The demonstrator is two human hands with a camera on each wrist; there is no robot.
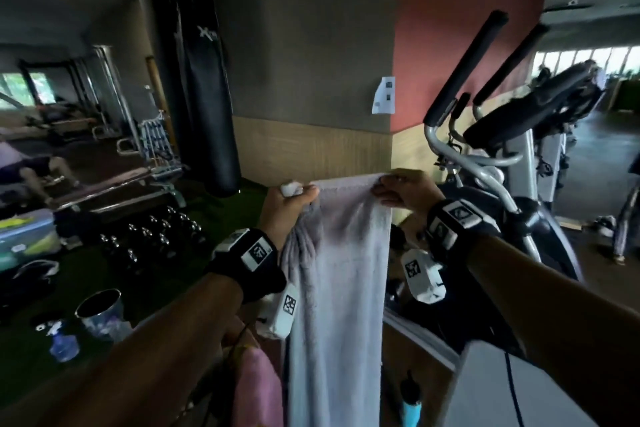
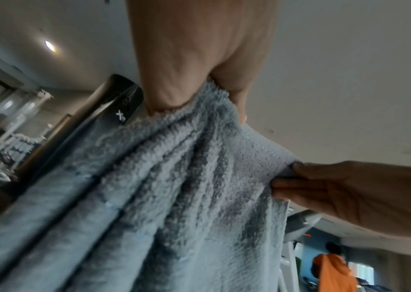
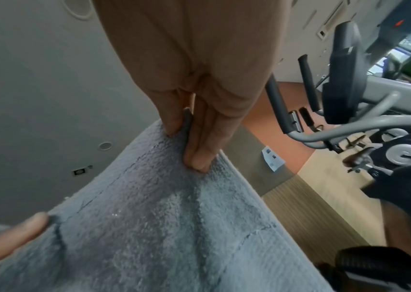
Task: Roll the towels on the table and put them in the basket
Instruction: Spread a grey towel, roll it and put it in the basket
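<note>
A pale grey-blue towel [image 1: 341,274] hangs lengthwise in front of me, held up by its top edge. My left hand [image 1: 291,199] grips the left top corner, with the cloth bunched into folds below it [image 2: 164,158]. My right hand [image 1: 398,191] pinches the right top corner between thumb and fingers [image 3: 199,146]. A pink towel [image 1: 256,388] lies low beneath my left forearm. No basket shows in any view.
An elliptical trainer [image 1: 491,149] stands close on the right. A black punching bag [image 1: 201,80] hangs behind left, above rows of dumbbells [image 1: 156,236]. A metal cup [image 1: 100,312] and a small bottle [image 1: 64,348] sit lower left. A blue bottle [image 1: 410,406] stands below.
</note>
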